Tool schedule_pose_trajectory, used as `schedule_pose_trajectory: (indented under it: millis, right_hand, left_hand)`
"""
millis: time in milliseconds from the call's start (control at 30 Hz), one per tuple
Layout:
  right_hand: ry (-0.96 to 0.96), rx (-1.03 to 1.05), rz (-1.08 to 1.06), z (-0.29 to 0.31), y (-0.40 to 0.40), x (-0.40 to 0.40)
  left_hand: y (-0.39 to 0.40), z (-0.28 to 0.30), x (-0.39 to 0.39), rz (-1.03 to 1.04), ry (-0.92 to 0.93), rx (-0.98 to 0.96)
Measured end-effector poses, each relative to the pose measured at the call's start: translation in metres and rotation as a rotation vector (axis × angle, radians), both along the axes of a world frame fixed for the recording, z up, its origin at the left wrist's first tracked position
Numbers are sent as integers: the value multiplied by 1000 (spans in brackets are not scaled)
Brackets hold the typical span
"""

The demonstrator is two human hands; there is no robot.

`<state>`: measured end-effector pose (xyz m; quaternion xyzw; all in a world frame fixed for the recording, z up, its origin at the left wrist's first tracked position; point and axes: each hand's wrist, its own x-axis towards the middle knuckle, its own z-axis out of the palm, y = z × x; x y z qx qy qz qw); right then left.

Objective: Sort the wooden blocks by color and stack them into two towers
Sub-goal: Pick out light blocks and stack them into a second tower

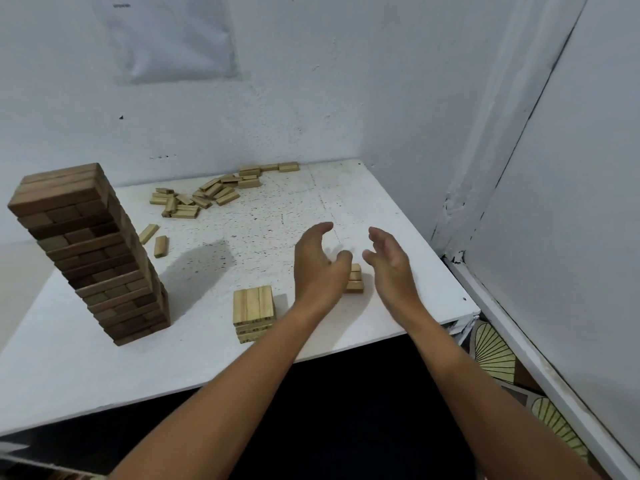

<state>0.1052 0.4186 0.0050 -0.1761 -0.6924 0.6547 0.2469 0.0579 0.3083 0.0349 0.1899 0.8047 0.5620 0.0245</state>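
Observation:
A tall tower of dark brown blocks (93, 251) stands at the left of the white table (270, 216). A short stack of light blocks (253, 311) sits near the front edge. Just right of it lies a small group of light blocks (355, 278), partly hidden behind my left hand (320, 268). My left hand hovers over them with fingers loosely curved, holding nothing. My right hand (389, 263) hovers to their right, palm facing left, fingers relaxed and empty. A loose pile of light blocks (207, 194) lies at the back of the table.
Two single light blocks (155, 239) lie between the dark tower and the pile. Walls close in the table at the back and right. A sheet of paper (173, 32) hangs on the back wall. Patterned floor (498, 358) shows at the lower right.

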Motion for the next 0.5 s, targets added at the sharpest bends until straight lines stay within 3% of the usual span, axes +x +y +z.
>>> schedule_pose_trajectory:
  millis: [67,133,233,333,500]
  right_hand:
    - [-65,156,30,0,14,1]
    - [-164,361,115,0,25,2]
    - [-275,581,288,4,33,5]
    - [-337,648,389,6,34,4]
    - [-407,669,400,5,36,2]
  left_hand:
    - [-3,18,-14,-35,112,-337]
    - [-6,31,-26,-204,183,-649]
    - [-8,36,-38,-482,224,-898]
    - [-9,28,-45,-578,247,-1011]
    - [-9,16,-53,-606,264,-956]
